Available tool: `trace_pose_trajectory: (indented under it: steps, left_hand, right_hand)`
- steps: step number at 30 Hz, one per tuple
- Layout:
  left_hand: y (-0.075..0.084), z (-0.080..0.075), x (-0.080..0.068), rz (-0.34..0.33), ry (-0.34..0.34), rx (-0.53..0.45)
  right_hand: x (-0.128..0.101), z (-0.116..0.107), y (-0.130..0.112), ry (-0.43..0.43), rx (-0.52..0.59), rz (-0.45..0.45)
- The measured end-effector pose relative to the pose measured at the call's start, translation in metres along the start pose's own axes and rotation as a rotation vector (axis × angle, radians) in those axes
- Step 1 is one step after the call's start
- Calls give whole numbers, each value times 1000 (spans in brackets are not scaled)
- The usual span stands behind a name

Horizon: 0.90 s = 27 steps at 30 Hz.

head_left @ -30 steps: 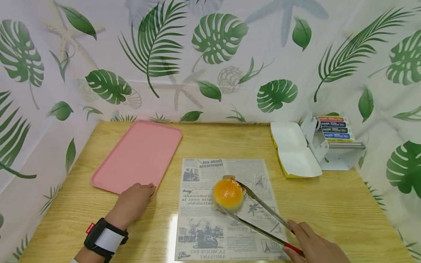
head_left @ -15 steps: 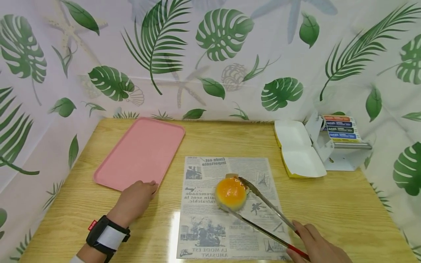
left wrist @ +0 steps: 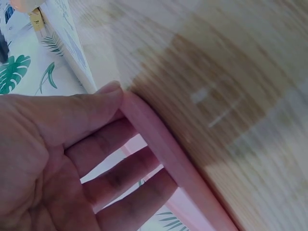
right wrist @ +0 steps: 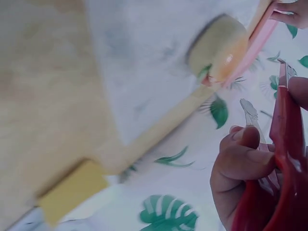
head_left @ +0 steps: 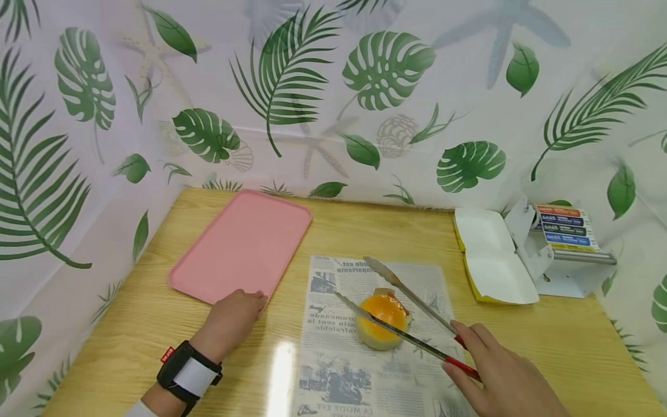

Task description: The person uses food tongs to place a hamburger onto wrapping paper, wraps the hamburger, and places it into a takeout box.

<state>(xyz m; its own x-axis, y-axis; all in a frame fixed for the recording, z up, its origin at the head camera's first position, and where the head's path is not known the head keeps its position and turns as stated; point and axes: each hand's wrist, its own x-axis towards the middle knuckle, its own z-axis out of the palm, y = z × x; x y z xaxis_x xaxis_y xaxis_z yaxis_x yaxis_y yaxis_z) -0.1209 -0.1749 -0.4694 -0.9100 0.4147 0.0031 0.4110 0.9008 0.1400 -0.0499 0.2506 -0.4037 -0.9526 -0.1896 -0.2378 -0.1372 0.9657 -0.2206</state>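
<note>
My right hand (head_left: 497,376) grips tongs (head_left: 403,315), their tips spread above the bun (head_left: 383,321). My left hand (head_left: 229,321), left of the bun, pinches the tray (head_left: 245,243) edge.

"LA MODE EST" on newsprint sheet (head_left: 333,370)

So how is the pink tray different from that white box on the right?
The pink tray is flat, shallow and one piece; the white box is hinged and lies open. The tray is larger, and the left hand grips its near edge, while nothing touches the box. Both sit empty on the wooden table.
</note>
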Motion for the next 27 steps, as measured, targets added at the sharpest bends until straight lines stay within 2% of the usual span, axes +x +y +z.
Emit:
trace_pose_trajectory:
  steps: [7, 12, 18, 24, 27]
  left_hand:
    - [23, 8, 12, 13, -7, -1]
    - [43, 11, 17, 7, -6, 55]
    - [60, 14, 19, 18, 30, 83]
    - [71, 18, 20, 52, 41, 83]
    - [69, 19, 20, 52, 41, 79]
  right_hand:
    - [68, -23, -11, 100, -48, -243]
    - [124, -30, -17, 109, -86, -381]
    - [186, -27, -25, 117, -105, -497]
    - [227, -22, -24, 104, -94, -576]
    - [249, -19, -30, 76, -103, -604]
